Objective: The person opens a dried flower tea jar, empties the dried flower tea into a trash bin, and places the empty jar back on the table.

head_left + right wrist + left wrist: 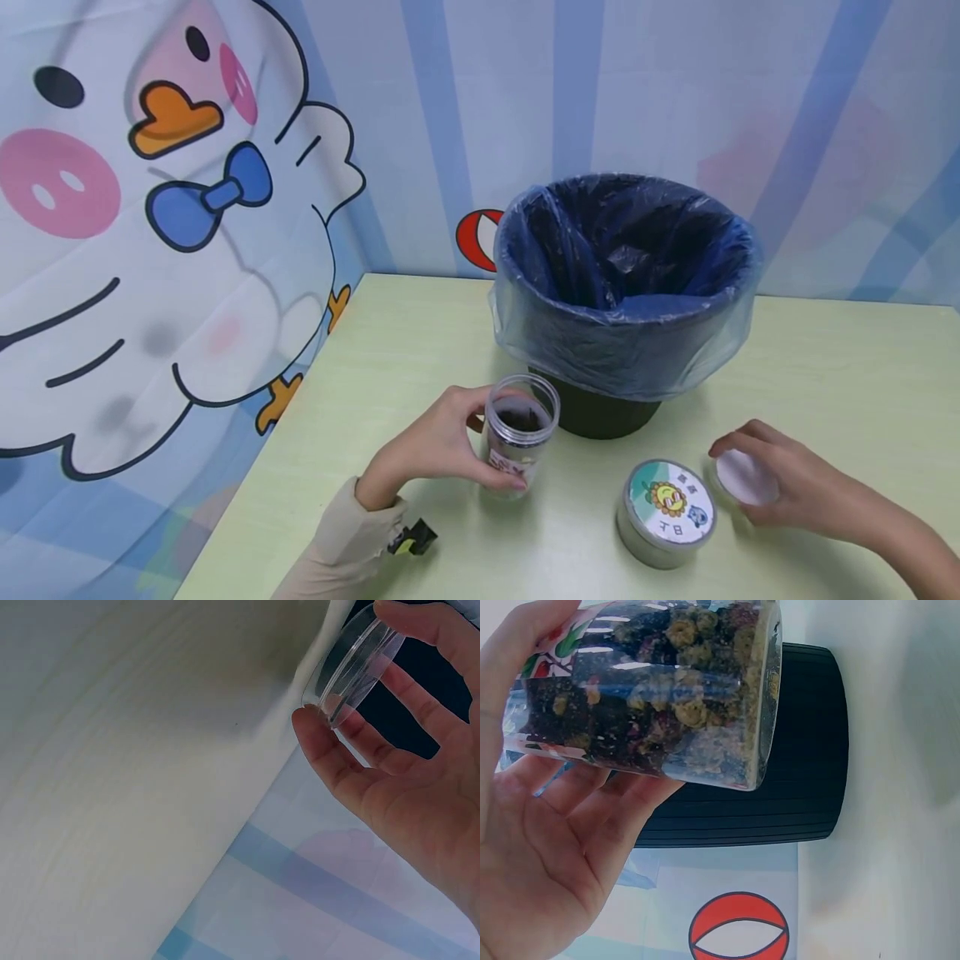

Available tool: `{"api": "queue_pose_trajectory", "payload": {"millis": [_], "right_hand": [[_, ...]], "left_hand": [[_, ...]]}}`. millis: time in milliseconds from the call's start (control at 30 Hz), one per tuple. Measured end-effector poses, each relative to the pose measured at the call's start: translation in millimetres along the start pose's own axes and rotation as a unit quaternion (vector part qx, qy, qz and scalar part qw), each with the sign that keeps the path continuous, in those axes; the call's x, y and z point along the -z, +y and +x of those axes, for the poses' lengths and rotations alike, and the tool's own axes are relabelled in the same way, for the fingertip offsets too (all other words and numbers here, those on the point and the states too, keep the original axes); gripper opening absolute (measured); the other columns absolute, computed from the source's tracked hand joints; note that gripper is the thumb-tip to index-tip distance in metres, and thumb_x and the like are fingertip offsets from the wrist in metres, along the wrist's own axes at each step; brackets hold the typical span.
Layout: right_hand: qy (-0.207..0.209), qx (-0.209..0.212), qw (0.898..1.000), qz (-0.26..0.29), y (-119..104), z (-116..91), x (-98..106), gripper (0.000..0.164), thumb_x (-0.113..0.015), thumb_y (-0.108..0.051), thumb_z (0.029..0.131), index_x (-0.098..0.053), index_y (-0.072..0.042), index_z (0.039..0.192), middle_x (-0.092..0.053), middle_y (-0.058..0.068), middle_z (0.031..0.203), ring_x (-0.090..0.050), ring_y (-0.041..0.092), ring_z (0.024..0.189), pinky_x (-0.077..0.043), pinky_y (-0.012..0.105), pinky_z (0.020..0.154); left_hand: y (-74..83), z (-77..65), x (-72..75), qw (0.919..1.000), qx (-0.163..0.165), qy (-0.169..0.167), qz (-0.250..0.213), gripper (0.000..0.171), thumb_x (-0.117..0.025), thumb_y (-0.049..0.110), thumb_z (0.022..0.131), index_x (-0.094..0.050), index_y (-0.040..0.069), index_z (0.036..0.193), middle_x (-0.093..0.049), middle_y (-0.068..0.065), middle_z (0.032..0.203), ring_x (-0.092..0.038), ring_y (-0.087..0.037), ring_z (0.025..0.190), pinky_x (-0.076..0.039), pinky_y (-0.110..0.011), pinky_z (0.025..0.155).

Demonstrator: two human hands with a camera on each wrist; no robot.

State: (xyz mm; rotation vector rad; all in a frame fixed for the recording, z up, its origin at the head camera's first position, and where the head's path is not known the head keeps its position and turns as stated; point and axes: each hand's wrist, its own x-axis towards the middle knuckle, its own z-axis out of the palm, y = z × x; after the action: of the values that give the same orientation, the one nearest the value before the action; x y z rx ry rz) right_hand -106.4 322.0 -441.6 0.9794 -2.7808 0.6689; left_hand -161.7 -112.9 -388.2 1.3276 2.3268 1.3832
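Observation:
My left hand grips an open-topped clear jar, its fingers and thumb around the side. In the left wrist view, dried flower buds and dark bits fill much of the jar, behind a label with red and green print. On the right, my right hand holds a round clear lid by its edge, near the table. The right wrist view shows that lid pinched between thumb and fingertips. Between the hands stands a round tin with a sunflower picture on its top.
Behind the jar stands a black bin lined with a blue translucent bag. All of this is on a pale yellow-green table. A cartoon-printed cloth hangs along the back and left edges.

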Motion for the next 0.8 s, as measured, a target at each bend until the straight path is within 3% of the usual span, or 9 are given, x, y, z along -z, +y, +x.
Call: {"api": "queue_pose_trajectory", "payload": {"millis": [267, 633, 800], "right_hand": [[-0.018, -0.019, 1.000, 0.000, 3.1, -1.2, -2.2, 0.069, -0.095, -0.013, 0.052, -0.063, -0.021, 0.113, -0.054, -0.005, 0.107, -0.052, 0.009, 0.091, -0.048, 0.024, 0.067], [-0.014, -0.001, 1.000, -0.001, 7.5, -2.3, -5.8, 0.069, -0.095, -0.012, 0.051, -0.064, -0.020, 0.112, -0.056, -0.005, 0.108, -0.053, 0.009, 0.092, -0.049, 0.025, 0.068], [-0.033, -0.013, 0.999, 0.008, 8.1, -2.0, -7.9, 0.066, -0.095, -0.014, 0.055, -0.064, -0.020, 0.113, -0.055, -0.004, 0.108, -0.053, 0.009, 0.092, -0.049, 0.025, 0.070]], "left_hand": [[0.3, 0.1, 0.8, 0.9999, 0.010, 0.003, -0.003, 0.069, -0.096, 0.023, 0.064, -0.064, 0.021, 0.125, -0.069, 0.013, 0.109, -0.065, -0.010, 0.097, -0.057, -0.030, 0.072], [0.0, 1.2, 2.4, 0.9998, 0.019, 0.005, -0.001, 0.069, -0.096, 0.023, 0.063, -0.064, 0.021, 0.125, -0.069, 0.014, 0.108, -0.064, -0.011, 0.098, -0.056, -0.031, 0.073], [-0.3, 1.3, 3.0, 0.9997, 0.024, 0.003, -0.008, 0.069, -0.096, 0.023, 0.064, -0.063, 0.021, 0.125, -0.069, 0.013, 0.109, -0.064, -0.011, 0.099, -0.057, -0.034, 0.073]]}}
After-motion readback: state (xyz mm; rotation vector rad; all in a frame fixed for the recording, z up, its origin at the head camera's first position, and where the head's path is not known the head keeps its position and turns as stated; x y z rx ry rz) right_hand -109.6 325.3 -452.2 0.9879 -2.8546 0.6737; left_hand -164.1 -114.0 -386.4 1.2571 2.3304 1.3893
